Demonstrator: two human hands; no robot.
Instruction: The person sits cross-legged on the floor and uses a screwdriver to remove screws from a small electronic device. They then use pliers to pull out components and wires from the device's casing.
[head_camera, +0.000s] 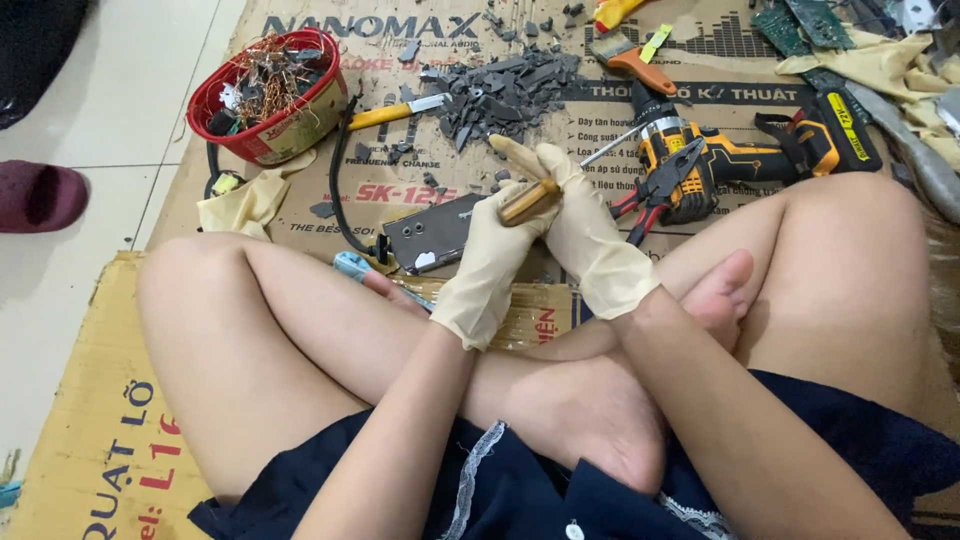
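Both gloved hands, left (497, 262) and right (590, 240), around a brass-coloured cylinder (528, 201), above cardboard (330, 215).

gloves (590, 240): matt latex | handle (528, 202): glossy amber plastic | cardboard (120, 420): rough

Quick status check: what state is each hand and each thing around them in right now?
Left hand: gloved, gripping the screwdriver.
Right hand: gloved, also on the screwdriver.
Screwdriver: held off the cardboard, shaft pointing right.
Red basket: upright, full of copper wire scraps.
Cordless drill: lying on its side.
Pliers: resting on the drill.
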